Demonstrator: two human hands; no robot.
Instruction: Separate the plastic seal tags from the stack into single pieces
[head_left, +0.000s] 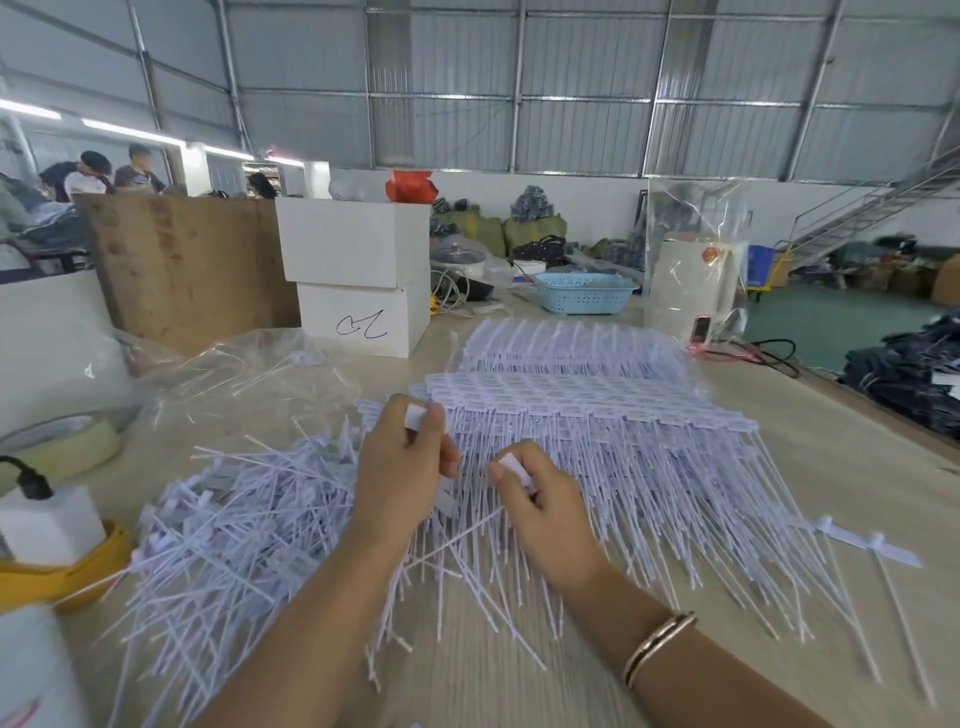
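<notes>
A wide stack of joined white plastic seal tags (613, 415) lies across the middle of the table, heads in rows at the top and thin tails pointing toward me. A loose heap of single tags (244, 530) lies to its left. My left hand (402, 467) pinches the flat head of a strip of tags (415, 417) between thumb and fingers. My right hand (540, 501) pinches the white head of one tag (511, 465), whose tail runs down to the left. Both hands hover over the stack's left edge, a short gap apart.
White boxes (358, 280) and a brown board (187, 265) stand at the back left. A blue basket (584, 293) and a white appliance (691, 283) sit behind the stack. Tape rolls (67, 441) and a yellow ring (62, 571) lie at the left. A short strip of tags (857, 545) lies at the right.
</notes>
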